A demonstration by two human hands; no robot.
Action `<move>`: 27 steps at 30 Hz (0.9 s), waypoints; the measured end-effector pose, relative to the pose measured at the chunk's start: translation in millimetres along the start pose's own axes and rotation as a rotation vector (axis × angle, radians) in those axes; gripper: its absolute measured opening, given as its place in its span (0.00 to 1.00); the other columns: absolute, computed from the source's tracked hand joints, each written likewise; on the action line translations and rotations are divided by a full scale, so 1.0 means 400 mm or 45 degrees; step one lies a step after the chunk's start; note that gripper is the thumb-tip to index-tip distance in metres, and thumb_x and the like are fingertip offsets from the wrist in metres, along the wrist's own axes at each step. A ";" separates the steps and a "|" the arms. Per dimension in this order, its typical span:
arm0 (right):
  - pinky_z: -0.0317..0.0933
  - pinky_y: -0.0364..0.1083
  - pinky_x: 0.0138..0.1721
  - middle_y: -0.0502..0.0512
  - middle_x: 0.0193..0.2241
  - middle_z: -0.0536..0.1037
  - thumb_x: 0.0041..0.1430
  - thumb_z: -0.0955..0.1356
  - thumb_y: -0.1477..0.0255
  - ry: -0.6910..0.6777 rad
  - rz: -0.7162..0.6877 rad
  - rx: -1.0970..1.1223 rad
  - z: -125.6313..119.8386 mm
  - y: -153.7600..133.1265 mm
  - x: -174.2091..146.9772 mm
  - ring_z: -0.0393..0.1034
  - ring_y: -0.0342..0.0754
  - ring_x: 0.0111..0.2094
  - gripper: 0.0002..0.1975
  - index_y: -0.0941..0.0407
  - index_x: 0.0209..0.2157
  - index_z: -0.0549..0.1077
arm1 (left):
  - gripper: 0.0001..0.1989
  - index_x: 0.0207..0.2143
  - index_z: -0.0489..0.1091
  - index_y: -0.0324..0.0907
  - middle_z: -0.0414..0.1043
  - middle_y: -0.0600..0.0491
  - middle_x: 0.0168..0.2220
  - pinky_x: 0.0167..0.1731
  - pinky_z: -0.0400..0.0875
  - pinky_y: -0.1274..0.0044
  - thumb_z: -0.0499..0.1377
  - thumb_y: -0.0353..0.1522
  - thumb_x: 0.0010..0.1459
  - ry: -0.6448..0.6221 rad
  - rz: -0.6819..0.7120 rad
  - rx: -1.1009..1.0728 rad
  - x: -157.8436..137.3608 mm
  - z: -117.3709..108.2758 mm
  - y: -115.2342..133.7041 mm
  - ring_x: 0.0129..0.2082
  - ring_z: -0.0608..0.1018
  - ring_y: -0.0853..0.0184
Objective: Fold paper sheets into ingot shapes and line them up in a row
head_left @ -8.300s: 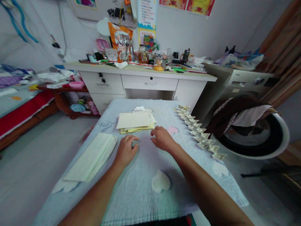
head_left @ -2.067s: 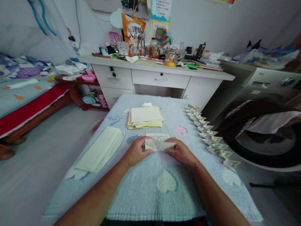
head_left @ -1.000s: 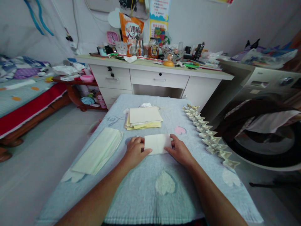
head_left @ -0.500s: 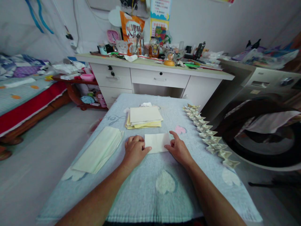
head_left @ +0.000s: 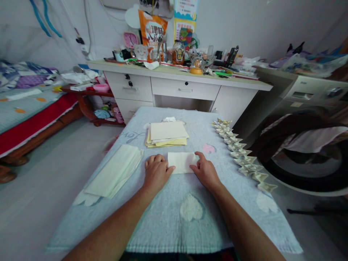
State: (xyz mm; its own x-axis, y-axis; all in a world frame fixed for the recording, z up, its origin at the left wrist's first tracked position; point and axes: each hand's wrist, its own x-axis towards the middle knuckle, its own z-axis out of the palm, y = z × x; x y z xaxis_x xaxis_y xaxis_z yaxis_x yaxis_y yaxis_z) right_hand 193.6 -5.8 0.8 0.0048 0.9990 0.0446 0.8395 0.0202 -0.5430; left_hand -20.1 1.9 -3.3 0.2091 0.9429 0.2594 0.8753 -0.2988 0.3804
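Observation:
A small rectangular piece of white paper (head_left: 181,162) lies flat on the cloth-covered table between my hands. My left hand (head_left: 157,169) rests at its left side, fingers curled under and thumb pressed on the lower left corner. At the right edge, my right hand (head_left: 205,169) holds the paper, thumb on the near corner and bent index finger at the far corner. Just beyond is a stack of cream and yellow paper (head_left: 168,132). Long folded pale sheets (head_left: 115,170) lie left of my left hand. Along the right side runs a row of folded paper pieces (head_left: 240,154) with pointed ends.
The table is covered by a light blue cloth (head_left: 152,224) with heart patterns. Behind it stands a white desk (head_left: 185,88) crowded with jars, a bag and a clock. A washing machine (head_left: 301,98) is on the right, and a bed (head_left: 29,116) on the left.
The whole view has shifted very slightly. My hands keep almost the same places on the paper, and nothing has been taken hold of or let go.

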 end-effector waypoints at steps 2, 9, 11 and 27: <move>0.51 0.42 0.28 0.48 0.24 0.73 0.57 0.67 0.69 -0.002 0.018 -0.012 0.000 -0.004 0.000 0.68 0.46 0.26 0.22 0.54 0.53 0.62 | 0.15 0.20 0.70 0.41 0.68 0.49 0.35 0.40 0.58 0.65 0.60 0.40 0.55 0.000 -0.003 0.012 0.000 0.003 -0.004 0.40 0.65 0.59; 0.49 0.42 0.27 0.49 0.24 0.74 0.56 0.68 0.69 0.001 0.037 -0.106 0.000 -0.013 0.000 0.68 0.47 0.27 0.20 0.54 0.51 0.63 | 0.13 0.41 0.70 0.43 0.68 0.46 0.43 0.45 0.59 0.63 0.62 0.36 0.53 0.134 0.011 0.028 -0.002 -0.003 0.007 0.45 0.65 0.55; 0.49 0.43 0.27 0.49 0.24 0.74 0.56 0.68 0.69 0.007 0.034 -0.131 0.002 -0.014 0.000 0.68 0.48 0.27 0.21 0.54 0.51 0.62 | 0.16 0.47 0.68 0.45 0.67 0.47 0.47 0.48 0.59 0.63 0.61 0.31 0.55 0.132 0.174 -0.060 -0.003 -0.008 0.015 0.48 0.64 0.56; 0.54 0.54 0.49 0.57 0.46 0.67 0.48 0.73 0.70 -0.009 -0.538 -0.040 -0.020 -0.006 -0.016 0.59 0.55 0.47 0.22 0.52 0.47 0.70 | 0.08 0.40 0.73 0.41 0.73 0.50 0.38 0.45 0.66 0.70 0.55 0.30 0.62 -0.125 0.573 -0.216 0.009 0.016 0.010 0.41 0.70 0.63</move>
State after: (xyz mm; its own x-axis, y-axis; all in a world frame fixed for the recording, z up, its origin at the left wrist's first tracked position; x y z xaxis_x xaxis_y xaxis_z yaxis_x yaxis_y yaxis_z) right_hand 196.0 -12.6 8.4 -0.3471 0.9033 0.2522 0.7828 0.4272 -0.4525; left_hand -12.8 5.0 -6.5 0.5977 0.7218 0.3490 0.6071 -0.6918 0.3910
